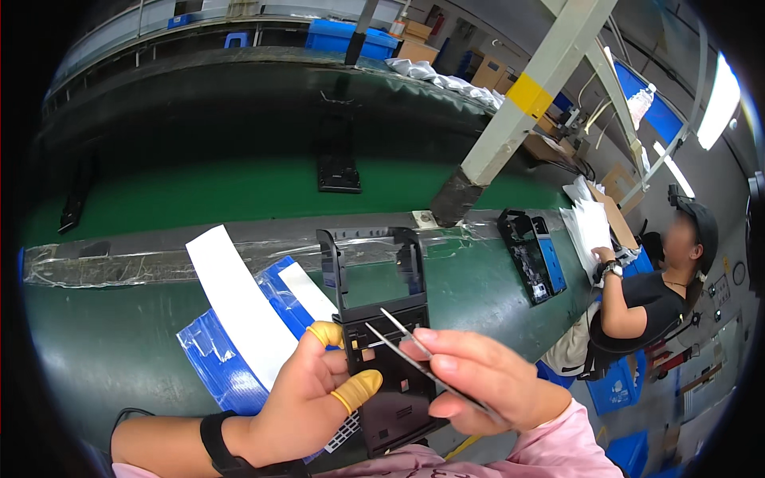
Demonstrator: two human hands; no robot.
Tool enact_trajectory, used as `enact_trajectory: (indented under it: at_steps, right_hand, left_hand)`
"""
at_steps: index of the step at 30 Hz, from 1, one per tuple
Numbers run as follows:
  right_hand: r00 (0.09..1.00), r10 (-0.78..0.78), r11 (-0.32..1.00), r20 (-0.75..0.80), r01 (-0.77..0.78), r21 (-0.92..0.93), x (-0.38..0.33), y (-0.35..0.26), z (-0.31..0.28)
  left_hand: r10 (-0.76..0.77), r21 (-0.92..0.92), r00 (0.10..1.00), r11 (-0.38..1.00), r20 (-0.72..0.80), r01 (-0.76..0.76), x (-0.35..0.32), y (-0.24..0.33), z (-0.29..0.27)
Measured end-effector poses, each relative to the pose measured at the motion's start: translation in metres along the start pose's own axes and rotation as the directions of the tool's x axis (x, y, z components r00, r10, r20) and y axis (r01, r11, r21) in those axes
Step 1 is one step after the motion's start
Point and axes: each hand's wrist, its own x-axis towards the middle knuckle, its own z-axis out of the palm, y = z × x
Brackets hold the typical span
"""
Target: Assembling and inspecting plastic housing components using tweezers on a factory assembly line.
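Black plastic makes up the housing (398, 414) nearest the person, its open frame end pointing away and its near end close to the pink-sleeved body. From where I stand, the left hand (296, 402) is closed on its left edge, the thumb in a yellow finger cot (358, 390) lying over the face; the fingers' underside grip is hidden. The right hand (494, 374) pinches slim metal tweezers (468, 397), tips parted above the housing.

I'd judge the housing light and stiff, perhaps slick on its flat face, with the thin uprights of the frame its fragile part. The solid side edges of the lower body look the best place to take hold.

Just left, a white strip (243, 307) lies across blue sheets (209, 350) on the green surface (103, 327); the strip looks flimsy. Off to the right sits a second housing (522, 251) with a blue panel (551, 263) along its side.

Past the taped ledge (143, 259), a dark part (340, 177) rests on a green band (239, 195). Over on the right, a co-worker (645, 311) reaches to white sheets (588, 227). Farthest back is a blue bin (343, 38).
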Motion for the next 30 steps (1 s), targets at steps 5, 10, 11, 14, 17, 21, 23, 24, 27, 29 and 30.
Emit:
enact_trajectory:
  at_steps: [5,10,11,14,17,21,23,24,27,29,30]
  right_hand:
    - [0.996,-0.058,0.997,-0.064,0.054,-0.062,-0.016,0.016,0.029]
    - [0.989,-0.149,0.963,-0.006,0.144,-0.229,-0.005,0.011,0.029]
    - [0.989,-0.145,0.963,-0.008,0.139,-0.229,-0.005,0.011,0.029]
    - [0.981,-0.196,0.946,0.001,0.19,-0.262,-0.005,0.012,0.031]
    - [0.978,-0.209,0.938,-0.014,0.196,-0.285,-0.003,0.011,0.032]
    - [0.975,-0.221,0.927,-0.012,0.206,-0.315,-0.003,0.01,0.033]
    - [0.975,-0.223,0.926,-0.014,0.208,-0.315,-0.004,0.009,0.033]
    - [0.978,-0.21,0.928,-0.012,0.196,-0.317,-0.005,0.007,0.032]
    - [0.978,-0.211,0.928,-0.009,0.197,-0.317,-0.006,0.006,0.03]
    - [0.975,-0.221,0.926,-0.009,0.207,-0.316,-0.005,0.006,0.03]
    - [0.978,-0.208,0.927,-0.008,0.194,-0.32,-0.005,0.005,0.031]
  left_hand:
    - [0.009,0.104,1.0,0.995,-0.006,-0.008,0.002,0.001,-0.002]
    - [0.027,0.198,0.999,0.98,-0.036,-0.019,0.001,-0.001,-0.002]
    - [0.022,0.198,0.999,0.98,-0.035,-0.015,0.0,0.0,-0.002]
    - [0.035,0.183,0.999,0.983,-0.029,-0.029,-0.002,-0.001,-0.002]
    - [0.039,0.163,0.999,0.986,-0.022,-0.035,-0.003,-0.002,-0.001]
    - [0.052,0.159,0.997,0.986,-0.05,-0.044,-0.004,-0.001,0.003]
    - [0.05,0.163,0.998,0.986,-0.045,-0.042,-0.005,-0.001,0.003]
    - [0.041,0.152,0.998,0.988,-0.056,-0.032,-0.005,0.0,0.003]
    - [0.037,0.158,0.997,0.987,-0.067,-0.026,-0.006,-0.001,0.003]
    - [0.041,0.173,0.997,0.984,-0.066,-0.029,-0.006,-0.001,0.003]
    - [0.042,0.167,0.997,0.985,-0.061,-0.031,-0.006,-0.001,0.004]
